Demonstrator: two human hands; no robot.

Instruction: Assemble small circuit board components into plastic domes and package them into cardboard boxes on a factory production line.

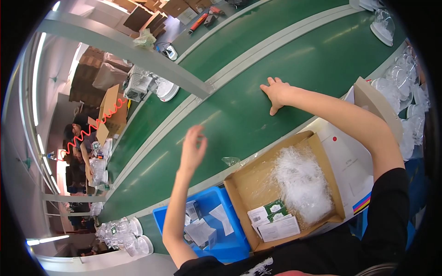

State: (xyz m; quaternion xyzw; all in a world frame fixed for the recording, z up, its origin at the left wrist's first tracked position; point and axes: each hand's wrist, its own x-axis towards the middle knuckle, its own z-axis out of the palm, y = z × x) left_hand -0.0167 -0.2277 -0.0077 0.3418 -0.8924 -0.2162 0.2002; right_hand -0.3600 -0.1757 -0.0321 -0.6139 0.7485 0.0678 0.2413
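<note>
Head view shows the left hand (193,149) in a loosely curled grip and the right hand (277,94) spread wide, neither visibly holding anything, beyond an open carton (241,195) whose shredded filler (304,184) could scatter if brushed, with a green bench (235,119) and strip lights (35,83) around.

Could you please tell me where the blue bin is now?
In the head view, the blue bin is near the lower edge, just left of centre, left of the open cardboard box; the left forearm crosses it.

Both bare hands (277,95) (193,149) reach over a green belt (235,126) beyond a cardboard box (251,191) and blue bin (214,197).
</note>
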